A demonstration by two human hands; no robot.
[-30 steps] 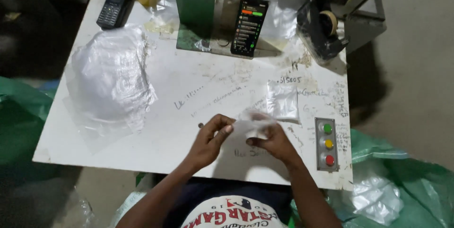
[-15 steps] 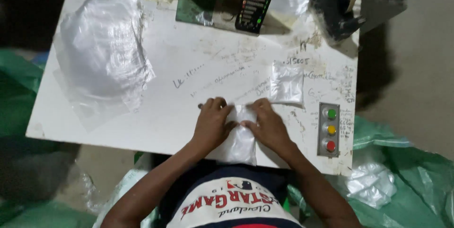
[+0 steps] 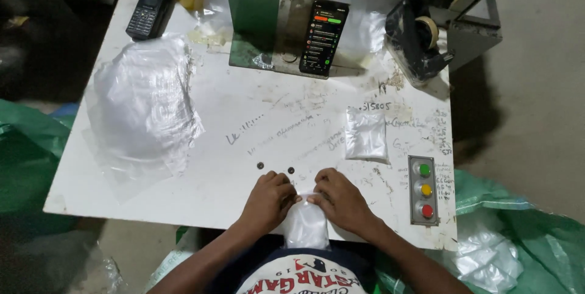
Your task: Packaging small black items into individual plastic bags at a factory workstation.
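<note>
At the near edge of the white worktable (image 3: 183, 202) the left hand (image 3: 268, 199) and the right hand (image 3: 341, 199) meet over a small clear plastic bag (image 3: 304, 227), each hand curled, with thumb and fingertips pinched on the bag's top edge where the two hands come together; the bag hangs from that pinch down over the table's edge toward the person's lap, and it looks pale and filled, though what is in it cannot be told. Judging by how things lie, the work is in its middle: one small packet (image 3: 366, 134) of the same kind already lies flat and finished-looking on the table, beyond the right hand and well apart from it, while the one in the hands is only now being handled at its mouth and is not yet set down. A large heap of clear plastic bags (image 3: 143, 102) sits on the left part of the table, which suggests much stock left to go through. Farther back stand a green metal plate (image 3: 253, 20) with a smartphone (image 3: 323, 38) leaning on it, a keypad phone (image 3: 148, 12), and a tape dispenser (image 3: 420, 35); a panel of three coloured buttons (image 3: 425, 190) is set into the table just right of the right hand, untouched
</note>
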